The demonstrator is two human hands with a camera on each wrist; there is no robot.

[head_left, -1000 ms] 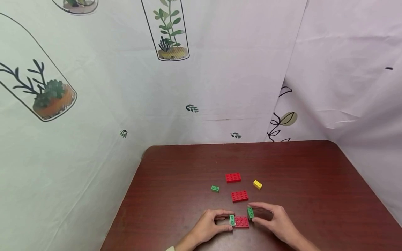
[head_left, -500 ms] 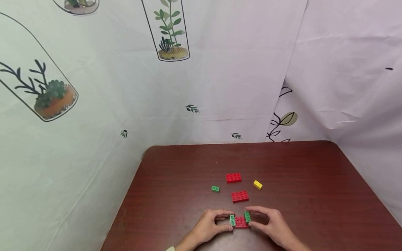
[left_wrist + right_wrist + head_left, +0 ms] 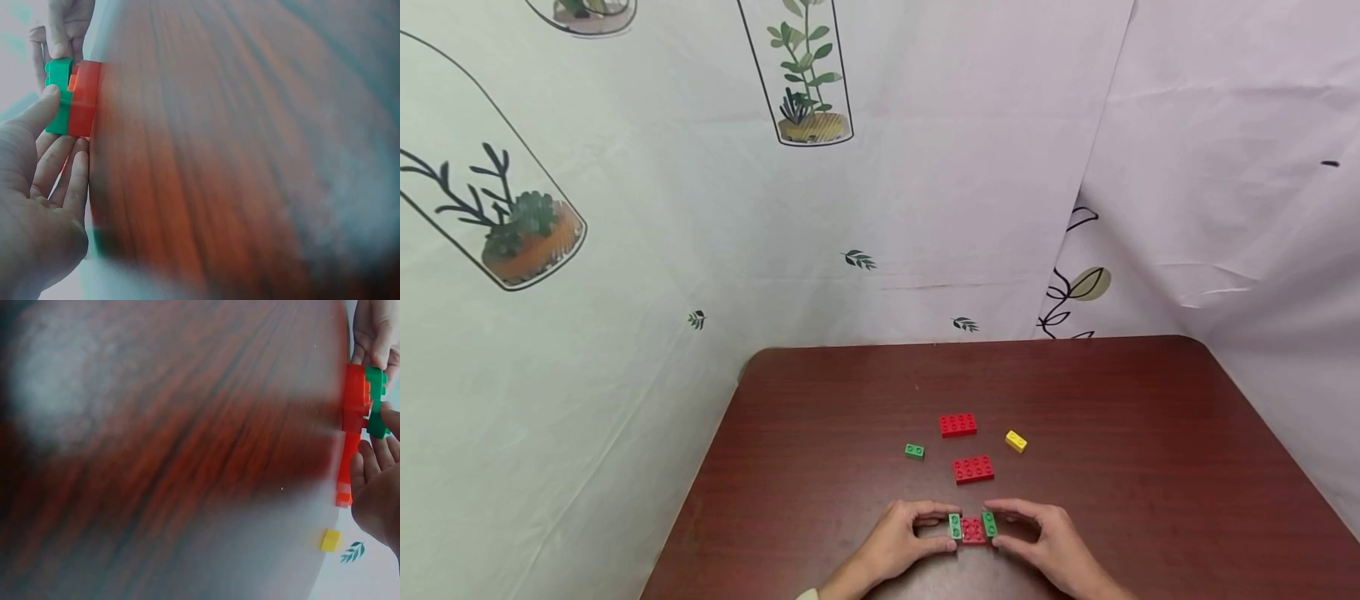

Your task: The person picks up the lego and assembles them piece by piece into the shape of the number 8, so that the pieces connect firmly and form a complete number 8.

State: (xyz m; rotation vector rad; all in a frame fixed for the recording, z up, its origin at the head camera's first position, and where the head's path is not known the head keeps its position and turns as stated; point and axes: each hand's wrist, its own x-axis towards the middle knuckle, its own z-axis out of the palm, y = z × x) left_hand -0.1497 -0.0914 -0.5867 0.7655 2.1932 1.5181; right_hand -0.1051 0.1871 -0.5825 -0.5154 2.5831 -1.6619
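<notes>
Near the front of the table, a red toy brick (image 3: 973,531) lies between my hands. My left hand (image 3: 898,543) pinches a green two-stud brick (image 3: 955,526) on its left end, thumb in front and fingers behind. At the right end, my right hand (image 3: 1043,540) pinches a second green brick (image 3: 989,524) between thumb and fingertips. In the right wrist view this second green brick (image 3: 377,420) stands over the red brick's studs; I cannot tell whether it is fully seated. The left wrist view shows the red brick (image 3: 86,100) edge-on below the green.
Beyond my hands lie a red brick (image 3: 973,469), another red brick (image 3: 958,425) farther back, a small green brick (image 3: 914,451) to the left and a yellow brick (image 3: 1016,441) to the right. A plant-print cloth (image 3: 925,192) hangs behind the dark wooden table (image 3: 820,400).
My right hand has brought its green brick leftward and down, from beside the red brick onto its right end. My left hand has stayed in place on the other green brick.
</notes>
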